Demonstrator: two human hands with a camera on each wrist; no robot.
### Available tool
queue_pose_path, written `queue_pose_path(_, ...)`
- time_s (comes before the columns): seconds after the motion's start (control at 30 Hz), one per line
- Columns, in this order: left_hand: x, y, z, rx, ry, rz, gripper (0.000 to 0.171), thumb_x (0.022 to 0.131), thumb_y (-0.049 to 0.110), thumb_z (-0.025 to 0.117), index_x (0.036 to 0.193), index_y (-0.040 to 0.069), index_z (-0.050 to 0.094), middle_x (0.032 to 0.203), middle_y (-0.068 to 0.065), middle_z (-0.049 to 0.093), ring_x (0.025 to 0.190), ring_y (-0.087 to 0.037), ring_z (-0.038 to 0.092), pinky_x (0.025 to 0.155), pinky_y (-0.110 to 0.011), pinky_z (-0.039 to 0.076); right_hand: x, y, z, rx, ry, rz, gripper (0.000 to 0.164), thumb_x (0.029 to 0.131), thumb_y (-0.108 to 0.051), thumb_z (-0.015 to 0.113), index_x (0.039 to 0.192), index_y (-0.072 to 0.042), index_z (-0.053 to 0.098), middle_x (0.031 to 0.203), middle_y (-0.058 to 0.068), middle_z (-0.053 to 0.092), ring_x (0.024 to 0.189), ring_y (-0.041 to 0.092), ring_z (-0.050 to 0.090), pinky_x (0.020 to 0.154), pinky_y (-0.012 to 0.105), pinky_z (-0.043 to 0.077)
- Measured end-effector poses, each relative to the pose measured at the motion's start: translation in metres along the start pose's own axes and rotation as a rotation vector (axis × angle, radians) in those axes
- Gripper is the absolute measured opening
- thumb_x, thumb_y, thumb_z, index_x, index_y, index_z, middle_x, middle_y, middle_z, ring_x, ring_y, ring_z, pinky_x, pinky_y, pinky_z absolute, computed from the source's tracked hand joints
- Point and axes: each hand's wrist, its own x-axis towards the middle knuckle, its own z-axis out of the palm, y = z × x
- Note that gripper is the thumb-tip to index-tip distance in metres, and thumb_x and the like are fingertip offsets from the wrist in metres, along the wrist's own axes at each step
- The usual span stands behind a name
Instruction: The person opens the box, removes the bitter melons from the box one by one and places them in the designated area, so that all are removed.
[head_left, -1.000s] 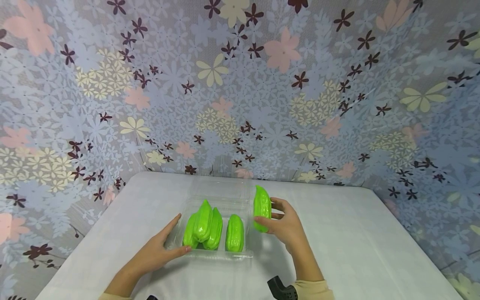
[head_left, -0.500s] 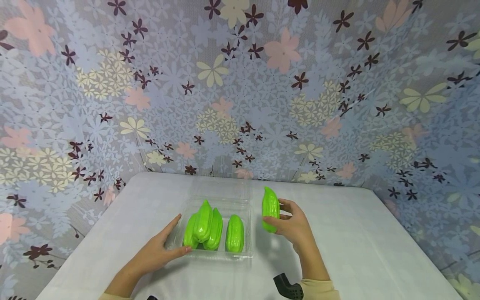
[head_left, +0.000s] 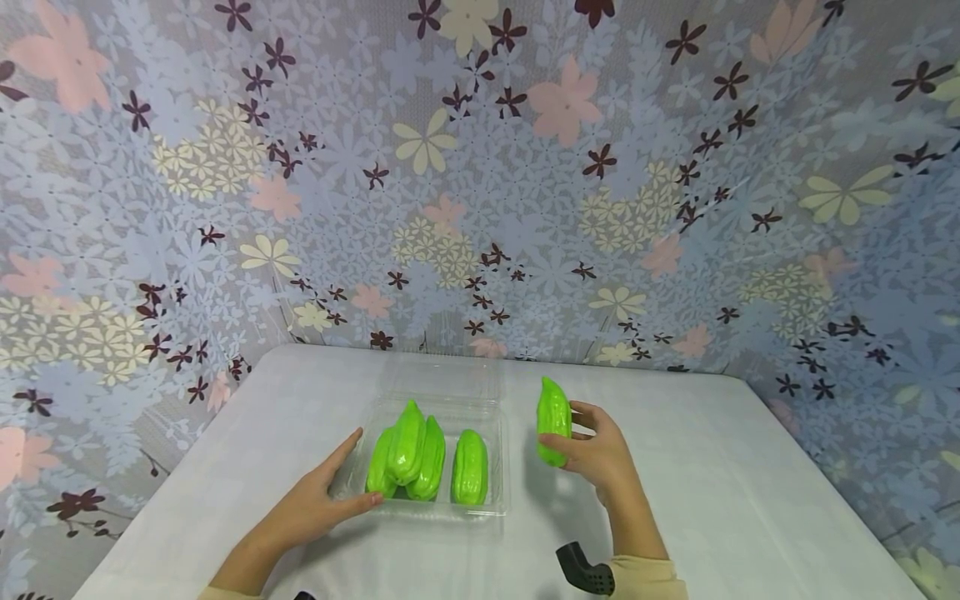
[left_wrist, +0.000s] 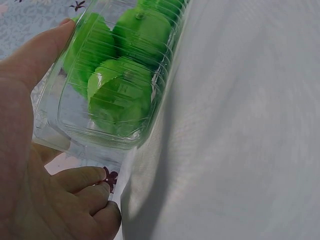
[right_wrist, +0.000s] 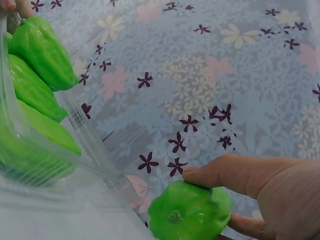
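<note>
My right hand (head_left: 602, 454) holds a bright green, ridged bitter melon (head_left: 553, 417) with its pointed tip up, thumb on the near side and fingers behind. It hangs above the table, right of the clear plastic box (head_left: 497, 467). In the right wrist view, the stem end of that bitter melon (right_wrist: 190, 212) faces the camera below my thumb. My left hand (head_left: 318, 498) rests along the box's left side, its thumb (left_wrist: 47, 52) at the front corner. Several bitter melons lie inside: a stacked group (head_left: 407, 446) at left and a single one (head_left: 470, 467) at right.
The box's clear lid (head_left: 442, 377) is folded back, away from me. A white-covered table (head_left: 720, 483) lies beneath, with a floral cloth (head_left: 480, 208) hanging behind it. A black device (head_left: 583, 571) is strapped to my right wrist.
My right hand has moved to the right with the bitter melon, further from the box edge. My left hand, the box and the bitter melons in it have stayed in place.
</note>
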Motion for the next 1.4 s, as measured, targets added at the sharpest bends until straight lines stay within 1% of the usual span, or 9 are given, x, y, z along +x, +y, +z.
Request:
queue_pose_path(0.2,0.000,0.000,0.000,-0.004,0.000,-0.005,0.103,0.085,0.054,0.076,0.163,0.020,0.018,0.163,-0.019,0.021,0.144,-0.051,0.023,0.109,-0.073,0.023,0.003,0.004,-0.003,-0.004,-0.002,0.021,0.083,0.082,-0.016,0.086,0.150,-0.001,0.040,0.148,0.024,0.043,0.128,0.045,0.048,0.077,0.042,0.061)
queue_pose_path(0.43,-0.001,0.000,0.000,-0.001,0.002,-0.003,0.102,0.085,0.053,0.076,0.163,0.021,0.018,0.163,-0.020,0.021,0.144,-0.052,0.023,0.109,-0.073,0.024,0.007,0.009,-0.005,-0.019,0.016,0.052,0.086,0.081,-0.018,0.087,0.150,-0.001,0.039,0.148,0.024,0.042,0.128,0.046,0.047,0.076,0.042,0.061)
queue_pose_path(0.83,-0.001,0.000,-0.001,-0.010,0.000,0.005,0.102,0.086,0.053,0.076,0.163,0.021,0.018,0.163,-0.020,0.021,0.144,-0.051,0.023,0.109,-0.073,0.024,0.010,0.016,-0.013,-0.042,0.027,0.081,0.082,0.084,-0.016,0.084,0.151,-0.002,0.038,0.150,0.024,0.040,0.129,0.045,0.046,0.077,0.041,0.061)
queue_pose_path(1.13,0.000,-0.002,0.000,-0.004,0.001,0.003,0.102,0.085,0.054,0.076,0.163,0.022,0.019,0.163,-0.019,0.021,0.144,-0.051,0.023,0.109,-0.073,0.024,0.014,0.025,-0.018,-0.060,0.029,0.114,0.082,0.084,-0.016,0.083,0.151,-0.001,0.037,0.150,0.025,0.040,0.124,0.044,0.050,0.074,0.039,0.061)
queue_pose_path(1.4,-0.001,-0.001,0.001,-0.003,0.004,-0.001,0.102,0.085,0.054,0.076,0.163,0.022,0.019,0.163,-0.019,0.022,0.144,-0.051,0.023,0.109,-0.073,0.023,0.017,0.033,-0.025,-0.116,0.056,0.134,0.080,0.084,-0.015,0.082,0.150,0.000,0.039,0.149,0.028,0.040,0.120,0.045,0.052,0.072,0.038,0.061)
